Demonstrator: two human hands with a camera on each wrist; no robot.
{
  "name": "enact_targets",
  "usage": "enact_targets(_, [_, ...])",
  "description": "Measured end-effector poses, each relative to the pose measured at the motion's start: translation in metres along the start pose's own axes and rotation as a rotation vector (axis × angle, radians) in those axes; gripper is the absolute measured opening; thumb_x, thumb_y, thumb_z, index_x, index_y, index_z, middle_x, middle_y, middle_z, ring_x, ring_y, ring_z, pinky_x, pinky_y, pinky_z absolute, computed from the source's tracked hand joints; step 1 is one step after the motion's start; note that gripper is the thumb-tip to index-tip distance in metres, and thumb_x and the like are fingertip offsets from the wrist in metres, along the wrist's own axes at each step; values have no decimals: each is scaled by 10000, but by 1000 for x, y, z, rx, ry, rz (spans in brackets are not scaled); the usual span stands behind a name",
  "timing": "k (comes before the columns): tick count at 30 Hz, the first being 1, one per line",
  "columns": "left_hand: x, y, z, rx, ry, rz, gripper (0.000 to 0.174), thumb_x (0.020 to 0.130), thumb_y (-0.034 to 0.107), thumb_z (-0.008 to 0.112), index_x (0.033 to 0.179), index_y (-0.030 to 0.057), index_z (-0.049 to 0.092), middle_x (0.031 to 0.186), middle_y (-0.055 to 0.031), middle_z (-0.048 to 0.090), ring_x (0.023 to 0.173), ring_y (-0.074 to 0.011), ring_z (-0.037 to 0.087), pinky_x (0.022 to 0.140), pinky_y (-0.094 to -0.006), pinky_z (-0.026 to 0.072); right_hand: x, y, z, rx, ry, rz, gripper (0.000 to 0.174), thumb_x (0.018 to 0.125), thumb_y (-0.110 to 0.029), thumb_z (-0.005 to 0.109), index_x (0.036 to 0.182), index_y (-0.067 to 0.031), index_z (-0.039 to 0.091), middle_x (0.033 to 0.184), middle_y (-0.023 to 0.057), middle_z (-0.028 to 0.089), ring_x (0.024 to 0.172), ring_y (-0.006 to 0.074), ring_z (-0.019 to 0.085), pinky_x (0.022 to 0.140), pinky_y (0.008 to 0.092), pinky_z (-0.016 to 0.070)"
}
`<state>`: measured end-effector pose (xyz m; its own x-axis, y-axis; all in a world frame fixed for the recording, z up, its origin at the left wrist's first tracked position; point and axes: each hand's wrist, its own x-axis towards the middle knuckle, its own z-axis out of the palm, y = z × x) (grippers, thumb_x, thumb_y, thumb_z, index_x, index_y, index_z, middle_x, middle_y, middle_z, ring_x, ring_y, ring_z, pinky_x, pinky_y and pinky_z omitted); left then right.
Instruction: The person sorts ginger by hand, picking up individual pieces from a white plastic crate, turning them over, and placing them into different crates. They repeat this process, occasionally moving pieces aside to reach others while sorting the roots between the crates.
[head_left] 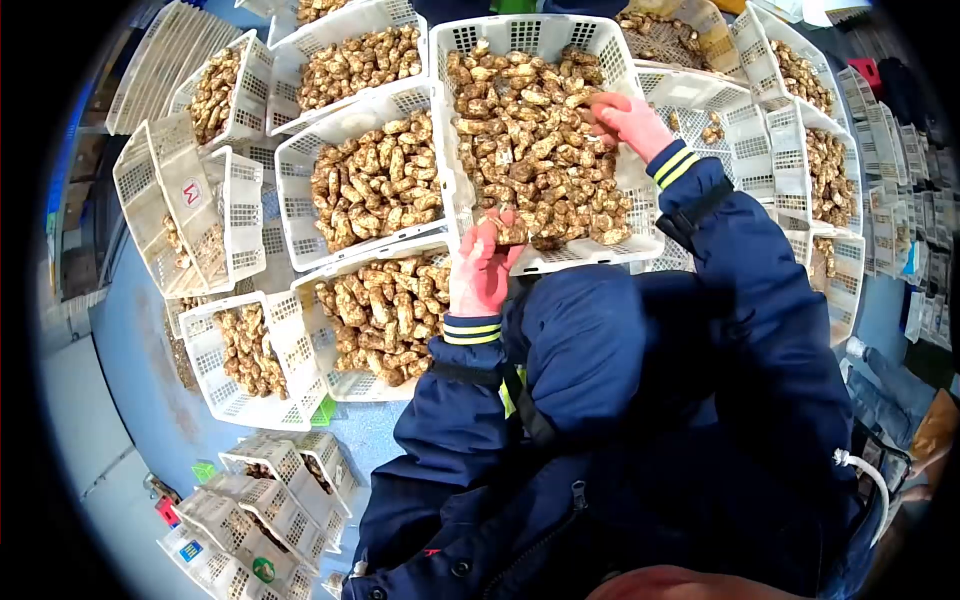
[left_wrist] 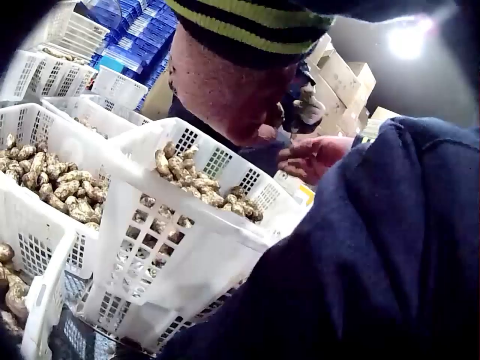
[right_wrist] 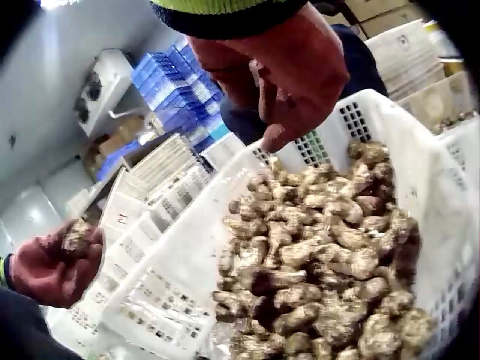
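My left hand (head_left: 480,270) is at the near left corner of a white plastic crate (head_left: 645,215), palm up. It holds a stubby brown-and-cream mushroom (right_wrist: 76,238), best seen in the right wrist view. My right hand (head_left: 637,122) reaches over the crate's right side, fingers loosely bent above the heaped mushrooms (head_left: 535,150). In the right wrist view the right hand (right_wrist: 281,71) shows nothing between its fingers. The left wrist view shows the left hand (left_wrist: 225,90) from behind, its fingertips partly hidden, with the right hand (left_wrist: 319,157) beyond.
More white crates of mushrooms stand close on the left (head_left: 375,180) and right (head_left: 815,170). A crate (head_left: 715,105) just right holds only a few. Stacked crates (head_left: 270,500) sit lower left on the blue floor (head_left: 150,370). Blue crates (right_wrist: 176,82) are stacked farther off.
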<state>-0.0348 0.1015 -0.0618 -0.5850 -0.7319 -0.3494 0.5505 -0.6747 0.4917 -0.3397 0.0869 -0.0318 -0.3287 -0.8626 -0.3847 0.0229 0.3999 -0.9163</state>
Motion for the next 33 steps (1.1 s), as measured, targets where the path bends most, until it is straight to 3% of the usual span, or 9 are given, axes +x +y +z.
enact_targets(5, [-9, -3, -17, -55, -225, -100, 313, 854, 172, 546, 1114, 10, 485, 1074, -129, 525, 966, -250, 520, 795, -369, 454, 26, 28, 9, -1149, -133, -14, 372, 795, -313, 484, 1126, -149, 533, 1033, 133, 595, 930, 271, 571, 842, 332, 433])
enact_targets(10, [1, 48, -6, -320, 99, -58, 432, 857, 272, 534, 1156, -25, 436, 1158, -179, 496, 1082, -304, 479, 939, -409, 398, 34, 78, 44, -1701, -113, -430, 287, 812, -262, 511, 1064, -124, 512, 897, 78, 596, 841, 217, 588, 697, 305, 471])
enact_targets(13, [17, 84, -13, -620, 223, 121, 513, 857, 267, 531, 1214, -50, 343, 1193, -224, 461, 1152, -311, 428, 990, -431, 349, 42, 87, 51, -1675, -77, -396, 184, 806, -187, 492, 965, -98, 521, 860, 72, 597, 810, 217, 601, 638, 312, 481])
enact_targets(15, [17, 61, -18, -513, 169, -23, 453, 873, 239, 493, 1205, -45, 372, 1218, -221, 446, 1146, -319, 432, 973, -434, 359, 42, 77, 48, -1546, -90, -283, 192, 804, -219, 489, 950, -101, 532, 887, 89, 608, 848, 245, 594, 697, 349, 477])
enact_targets(18, [9, 27, -4, -228, 146, -140, 412, 882, 223, 471, 1204, -27, 411, 1226, -179, 452, 1125, -305, 451, 949, -419, 369, 33, 43, 38, -1080, -106, -164, 281, 785, -262, 522, 1021, -111, 547, 960, 110, 604, 858, 260, 584, 746, 361, 453])
enact_targets(22, [17, 21, 11, 237, 64, -100, 475, 853, 222, 531, 1246, -1, 383, 1162, -110, 484, 1077, -206, 473, 909, -344, 374, -3, -5, 38, 35, -432, 56, 295, 795, -167, 562, 1046, -13, 557, 854, 45, 601, 756, 97, 572, 635, 236, 451])
enact_targets(24, [17, 23, 34, 410, 17, 47, 451, 852, 200, 532, 1235, 6, 396, 1080, -57, 505, 993, -144, 489, 869, -314, 385, -27, -33, 56, -64, -506, 32, 289, 811, -177, 555, 1051, -15, 562, 832, 47, 604, 713, 103, 575, 599, 233, 450])
enact_targets(29, [16, 21, 41, 408, 34, -144, 306, 833, 142, 553, 1104, 18, 487, 928, -24, 571, 768, -82, 520, 690, -228, 436, -58, -60, 87, -502, -553, -271, 350, 794, -209, 509, 1104, -54, 550, 927, 45, 610, 795, 105, 576, 701, 234, 455])
enact_targets(33, [3, 24, 37, 418, 144, -124, 186, 844, 163, 539, 964, 22, 518, 925, -45, 608, 683, -75, 513, 604, -217, 444, -33, -43, 64, -93, -329, -173, 316, 837, -150, 503, 1118, -9, 519, 858, 22, 586, 712, 66, 546, 596, 185, 428])
